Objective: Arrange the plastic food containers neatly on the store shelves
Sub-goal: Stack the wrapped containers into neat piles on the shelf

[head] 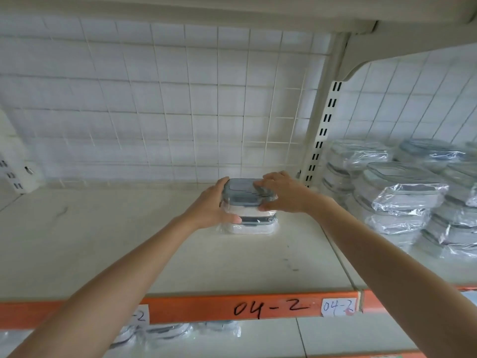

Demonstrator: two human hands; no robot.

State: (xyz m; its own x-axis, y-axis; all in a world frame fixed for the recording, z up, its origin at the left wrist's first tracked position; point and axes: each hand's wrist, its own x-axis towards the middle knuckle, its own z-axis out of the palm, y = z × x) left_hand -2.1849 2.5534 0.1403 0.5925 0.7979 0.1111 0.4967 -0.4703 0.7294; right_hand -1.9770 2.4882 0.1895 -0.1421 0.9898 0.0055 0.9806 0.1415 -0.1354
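Two bare arms are reaching forward onto a cream store shelf (103, 241), seen from above and behind. Both hands are gripping the sides of a plastic food container (241, 192) with a grey-blue lid, wrapped in clear film. The left hand (215, 205) is curling around its left side, thumb toward the front edge. The right hand (281, 192) is holding its right side, fingers bending over the lid and thumb pressing the front. This top container is sitting on a second container (251, 224) of the same kind, which is resting on the shelf, toward the back, near the white wire grid (160, 104) behind it.

To the right, past a slotted upright post (322, 125), the neighbouring shelf bay is holding stacks of wrapped containers (402, 197), piled several high. An orange front rail (201, 308) is running along the shelf edge, with "04-2" handwritten on it and on a small paper label (338, 307). More wrapped containers (175, 332) are lying on the shelf below.
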